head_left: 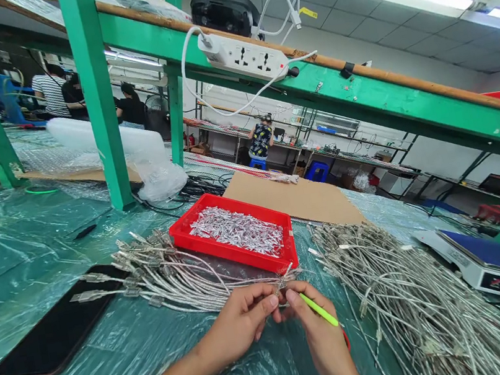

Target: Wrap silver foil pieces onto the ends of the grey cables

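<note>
In the middle foreground my left hand (250, 316) and my right hand (314, 319) meet, their fingertips almost touching. Pinched in my left fingers is a thin silvery cable end (282, 283) with frayed or wiry bits showing; its details are too small to make out. My right hand closes around a slim yellow-green tool (320, 310), whose working tip is hidden, and its fingers lie against the cable end. A bit of red shows below that hand. Just beyond stands a red tray (238, 264) of small silvery pieces (237, 230). Left of it lies a bundle of silvery cables (179, 282) with plug ends.
A large heap of similar cables (410, 289) covers the right side, beside a blue-topped scale (491, 261). On the left lies a black phone (55, 332). Cardboard (293, 196) lies behind the tray. A green frame (98, 97) carries a power strip (242, 57). Several people sit farther back.
</note>
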`<state>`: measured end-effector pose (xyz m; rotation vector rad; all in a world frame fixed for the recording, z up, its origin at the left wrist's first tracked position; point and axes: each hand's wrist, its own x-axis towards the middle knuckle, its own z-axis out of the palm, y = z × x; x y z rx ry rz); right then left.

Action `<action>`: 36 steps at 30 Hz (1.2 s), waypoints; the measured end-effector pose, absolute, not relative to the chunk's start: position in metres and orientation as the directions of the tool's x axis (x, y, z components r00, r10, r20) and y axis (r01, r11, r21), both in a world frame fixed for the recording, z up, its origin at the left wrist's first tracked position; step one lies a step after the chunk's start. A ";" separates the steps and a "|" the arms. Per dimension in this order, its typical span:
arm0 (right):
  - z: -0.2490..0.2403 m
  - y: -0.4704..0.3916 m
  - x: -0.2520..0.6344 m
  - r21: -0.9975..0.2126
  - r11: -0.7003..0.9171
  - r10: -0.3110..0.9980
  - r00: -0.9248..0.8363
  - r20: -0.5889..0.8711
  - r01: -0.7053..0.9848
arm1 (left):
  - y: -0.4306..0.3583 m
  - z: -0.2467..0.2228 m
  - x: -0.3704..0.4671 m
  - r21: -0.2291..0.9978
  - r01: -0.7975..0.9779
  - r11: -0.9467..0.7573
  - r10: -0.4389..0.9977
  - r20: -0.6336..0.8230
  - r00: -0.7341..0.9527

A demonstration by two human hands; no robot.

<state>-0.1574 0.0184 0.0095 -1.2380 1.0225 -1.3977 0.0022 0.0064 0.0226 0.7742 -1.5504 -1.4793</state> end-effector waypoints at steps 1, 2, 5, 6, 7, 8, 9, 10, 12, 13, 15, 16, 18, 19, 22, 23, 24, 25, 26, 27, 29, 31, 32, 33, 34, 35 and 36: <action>0.011 0.019 -0.157 -0.973 -0.195 -0.981 -0.013 0.195 0.127 | 0.006 0.022 0.002 0.988 0.099 0.121 -0.871 0.153 -0.466; 0.012 0.020 -0.157 -0.971 -0.209 -0.978 -0.017 0.208 0.116 | 0.007 0.021 0.002 0.988 0.086 0.129 -0.867 0.154 -0.473; 0.014 0.022 -0.154 -0.967 -0.232 -0.973 -0.027 0.231 0.103 | 0.008 0.019 0.001 0.987 0.072 0.142 -0.862 0.159 -0.482; 0.014 0.023 -0.153 -0.966 -0.226 -0.974 -0.023 0.225 0.127 | 0.009 0.019 0.001 0.987 0.079 0.140 -0.863 0.161 -0.478; 0.014 0.022 -0.152 -0.964 -0.212 -0.977 -0.018 0.212 0.159 | 0.010 0.019 0.000 0.986 0.091 0.138 -0.866 0.165 -0.473; 0.012 0.022 -0.151 -0.963 -0.190 -0.982 -0.019 0.190 0.190 | 0.011 0.019 0.000 0.986 0.098 0.137 -0.868 0.167 -0.468; 0.011 0.020 -0.151 -0.964 -0.164 -0.986 -0.033 0.161 0.211 | 0.012 0.020 -0.001 0.985 0.098 0.139 -0.868 0.169 -0.466; 0.009 0.018 -0.152 -0.967 -0.136 -0.990 -0.056 0.127 0.216 | 0.013 0.021 -0.001 0.985 0.091 0.145 -0.867 0.171 -0.467; 0.006 0.013 -0.157 -0.975 -0.092 -0.989 -0.135 0.065 0.202 | 0.015 0.023 -0.001 0.986 0.067 0.153 -0.864 0.166 -0.475; 0.005 0.010 -0.161 -0.976 -0.080 -0.983 -0.177 0.044 0.203 | 0.015 0.025 -0.001 0.987 0.065 0.150 -0.864 0.163 -0.477; 0.006 0.006 -0.167 -0.966 -0.084 -0.979 -0.203 0.033 0.246 | 0.015 0.028 0.000 0.987 0.091 0.129 -0.868 0.157 -0.471; 0.008 0.006 -0.170 -0.956 -0.098 -0.983 -0.179 0.049 0.277 | 0.014 0.029 0.001 0.987 0.112 0.114 -0.872 0.154 -0.464; 0.014 0.009 -0.170 -0.940 -0.129 -0.991 -0.078 0.110 0.316 | 0.011 0.030 0.002 0.984 0.152 0.096 -0.878 0.156 -0.454; 0.016 0.012 -0.168 -0.939 -0.144 -0.989 -0.028 0.142 0.314 | 0.009 0.030 0.003 0.982 0.162 0.094 -0.876 0.159 -0.456; 0.022 0.022 -0.158 -0.946 -0.180 -0.978 0.052 0.201 0.269 | 0.006 0.026 0.003 0.979 0.178 0.102 -0.850 0.178 -0.495; 0.023 0.025 -0.155 -0.947 -0.187 -0.976 0.060 0.209 0.262 | 0.006 0.025 0.003 0.979 0.176 0.105 -0.840 0.182 -0.511; 0.023 0.026 -0.153 -0.946 -0.190 -0.974 0.068 0.215 0.262 | 0.006 0.023 0.003 0.979 0.171 0.107 -0.832 0.182 -0.524; 0.023 0.026 -0.152 -0.945 -0.190 -0.973 0.078 0.218 0.267 | 0.006 0.022 0.002 0.980 0.168 0.107 -0.828 0.182 -0.531; 0.022 0.026 -0.151 -0.942 -0.189 -0.972 0.088 0.220 0.276 | 0.007 0.021 0.002 0.981 0.165 0.106 -0.828 0.179 -0.531; 0.021 0.026 -0.152 -0.941 -0.184 -0.971 0.095 0.219 0.285 | 0.008 0.020 0.001 0.981 0.162 0.107 -0.829 0.178 -0.530; 0.019 0.024 -0.153 -0.941 -0.175 -0.975 0.084 0.208 0.291 | 0.011 0.021 0.001 0.982 0.150 0.112 -0.833 0.175 -0.526; 0.018 0.023 -0.154 -0.949 -0.174 -0.982 0.020 0.186 0.263 | 0.014 0.022 0.000 0.986 0.108 0.128 -0.833 0.166 -0.528; 0.017 0.023 -0.154 -0.956 -0.174 -0.985 -0.022 0.173 0.238 | 0.016 0.022 0.000 0.987 0.083 0.136 -0.833 0.160 -0.530; 0.016 0.023 -0.155 -0.961 -0.175 -0.984 -0.066 0.164 0.214 | 0.017 0.022 0.000 0.988 0.062 0.142 -0.832 0.153 -0.533; 0.016 0.022 -0.155 -0.964 -0.175 -0.982 -0.104 0.157 0.199 | 0.018 0.022 0.000 0.988 0.047 0.145 -0.831 0.147 -0.536; 0.015 0.020 -0.156 -0.967 -0.169 -0.981 -0.130 0.146 0.191 | 0.019 0.022 0.000 0.989 0.040 0.141 -0.830 0.140 -0.540; 0.014 0.017 -0.159 -0.968 -0.157 -0.979 -0.162 0.126 0.196 | 0.019 0.022 0.000 0.990 0.042 0.132 -0.827 0.133 -0.546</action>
